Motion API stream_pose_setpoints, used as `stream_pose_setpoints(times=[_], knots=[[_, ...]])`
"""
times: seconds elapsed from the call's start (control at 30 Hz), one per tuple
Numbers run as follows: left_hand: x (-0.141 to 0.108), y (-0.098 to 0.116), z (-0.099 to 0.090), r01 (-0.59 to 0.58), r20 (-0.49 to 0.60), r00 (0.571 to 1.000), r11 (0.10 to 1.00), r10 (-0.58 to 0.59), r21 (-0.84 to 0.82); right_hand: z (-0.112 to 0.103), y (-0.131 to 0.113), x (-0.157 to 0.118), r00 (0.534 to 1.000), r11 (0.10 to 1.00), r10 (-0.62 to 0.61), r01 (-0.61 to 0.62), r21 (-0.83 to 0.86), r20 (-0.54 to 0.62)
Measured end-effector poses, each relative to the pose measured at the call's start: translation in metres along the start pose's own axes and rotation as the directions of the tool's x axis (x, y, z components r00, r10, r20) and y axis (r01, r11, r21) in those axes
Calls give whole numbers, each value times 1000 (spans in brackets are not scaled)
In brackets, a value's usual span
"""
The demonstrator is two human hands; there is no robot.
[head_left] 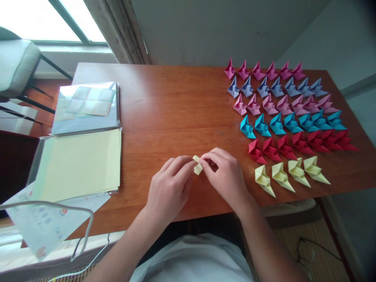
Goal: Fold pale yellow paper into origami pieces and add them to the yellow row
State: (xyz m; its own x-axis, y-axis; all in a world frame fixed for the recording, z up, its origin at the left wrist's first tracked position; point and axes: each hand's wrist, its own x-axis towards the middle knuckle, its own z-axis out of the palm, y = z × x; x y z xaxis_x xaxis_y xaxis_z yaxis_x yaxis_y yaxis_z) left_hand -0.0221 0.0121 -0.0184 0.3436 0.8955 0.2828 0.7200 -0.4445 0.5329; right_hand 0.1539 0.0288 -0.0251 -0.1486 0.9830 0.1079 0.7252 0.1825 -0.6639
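A small folded piece of pale yellow paper point(197, 166) is pinched between my two hands, just above the wooden table near its front edge. My left hand point(172, 181) grips its left side, thumb and fingertips together. On the other side, my right hand point(223, 175) holds the right edge between thumb and index finger. Fingers cover part of the paper, so its full shape is hidden. To the right lies a row of pale yellow origami pieces point(280, 177) with pointed tips, and a row of red ones point(284, 147) sits behind them.
More rows of origami stand farther back: turquoise point(277, 124), light pink point(268, 104), lavender point(263, 87) and magenta point(258, 71). At the left, pale yellow sheets point(80, 164) lie by a clear folder point(85, 123). A white cable point(89, 223) loops over the front left corner. A chair point(19, 62) stands beyond.
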Motion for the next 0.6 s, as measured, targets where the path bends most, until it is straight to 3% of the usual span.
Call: stream_pose_setpoints(times=[0.17, 0.3, 0.43, 0.6], knots=[[-2, -8, 0, -164, 130, 980, 981, 151, 99, 5, 1, 0, 999, 996, -32, 31, -78, -16], [-1, -14, -1, -188, 137, 975, 979, 176, 80, -1, 4, -3, 994, 993, -107, 108, -39, 9], [0, -16, -1, -195, 118, 975, 979, 187, 57, -12, 8, -8, 970, 976, -216, 215, 22, 111], [0, -18, 1, -170, 97, 981, 985, 166, 34, -14, 11, -8, 952, 965, -255, 263, -23, 168]])
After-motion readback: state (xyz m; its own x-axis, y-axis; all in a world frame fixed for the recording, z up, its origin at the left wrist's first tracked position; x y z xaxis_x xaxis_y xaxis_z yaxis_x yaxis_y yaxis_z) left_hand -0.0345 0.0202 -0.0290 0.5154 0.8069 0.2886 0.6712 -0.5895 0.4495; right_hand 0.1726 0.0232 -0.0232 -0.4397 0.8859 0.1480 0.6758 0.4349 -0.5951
